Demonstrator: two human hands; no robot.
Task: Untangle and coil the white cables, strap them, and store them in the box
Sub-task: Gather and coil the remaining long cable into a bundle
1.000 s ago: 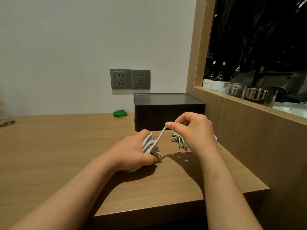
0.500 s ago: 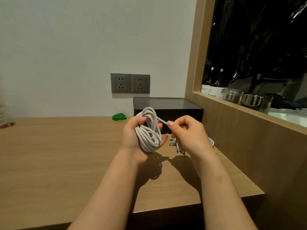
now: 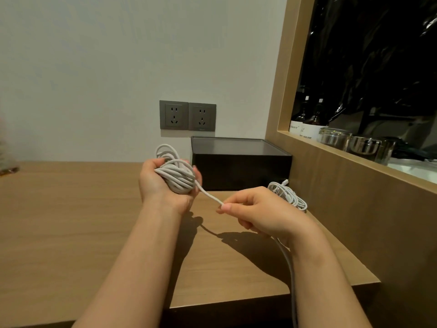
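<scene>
My left hand (image 3: 163, 185) grips a bundle of coiled white cable (image 3: 176, 174), raised above the wooden table (image 3: 71, 221). A strand runs from the bundle down to my right hand (image 3: 257, 214), which pinches it between thumb and fingers; the cable's loose end hangs from under that hand past the table's front edge. A second, thinner white cable (image 3: 288, 194) lies in a loose heap on the table behind my right hand. The dark box (image 3: 241, 169) stands at the back against the wall, its top shut.
Two grey wall sockets (image 3: 188, 116) sit above the box. A wooden partition (image 3: 343, 197) bounds the table on the right, with bottles and glass jars (image 3: 335, 138) on its ledge. The table's front edge runs just below my forearms.
My left hand lifted the cable bundle off the table and holds it up. My right hand moved down and to the right, drawing the strand out from the bundle.
</scene>
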